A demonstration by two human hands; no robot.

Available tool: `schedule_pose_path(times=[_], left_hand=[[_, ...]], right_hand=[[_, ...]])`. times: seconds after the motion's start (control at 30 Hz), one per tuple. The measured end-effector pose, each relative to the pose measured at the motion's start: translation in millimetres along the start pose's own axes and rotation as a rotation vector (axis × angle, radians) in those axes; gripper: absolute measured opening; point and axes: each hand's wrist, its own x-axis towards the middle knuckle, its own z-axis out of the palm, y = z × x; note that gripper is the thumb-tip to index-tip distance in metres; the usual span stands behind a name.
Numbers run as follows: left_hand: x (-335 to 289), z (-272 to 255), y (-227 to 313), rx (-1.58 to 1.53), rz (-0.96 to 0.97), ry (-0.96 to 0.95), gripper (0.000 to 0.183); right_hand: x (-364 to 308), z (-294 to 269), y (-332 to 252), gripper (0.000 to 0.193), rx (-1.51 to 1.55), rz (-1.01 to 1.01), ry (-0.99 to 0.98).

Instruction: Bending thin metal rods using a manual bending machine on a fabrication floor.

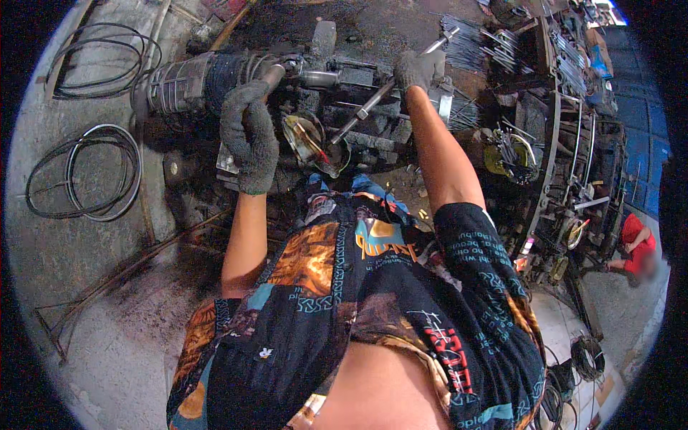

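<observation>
Both my hands wear grey work gloves and reach to a dark, greasy machine (337, 80). My left hand (249, 136) is closed around a short metal handle (272, 76) at the machine's left part. Farther right, my right hand (419, 70) is wrapped round a long metal rod (387, 89). The rod slants from the far right down toward a cut-open container (304, 135). A collar sits partway along it. Inside the container are yellowish stuff and a thin red-tipped stick; whether the rod's near end touches the container I cannot tell.
A ribbed cylindrical housing (175, 84) is at the machine's left end. Cable coils (86, 172) hang on the left wall. Bundles of thin metal rods (459, 43) lie at the far right, near a metal rack (555, 143). A person in red (634, 240) is at the right edge.
</observation>
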Motion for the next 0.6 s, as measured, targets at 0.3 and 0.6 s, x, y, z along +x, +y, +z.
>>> schedule_pose_path(times=[0.3,0.6], left_hand=[[-2,3,-1,-0.024,-0.015,0.034,0.014],[-2,4,-7,0.097,0.009,0.029,0.017]], right_hand=[[27,29,27,0.013,-0.549,-0.241,0.028],[-26,-36,-57,0.067,-0.052,0.128,-0.139]])
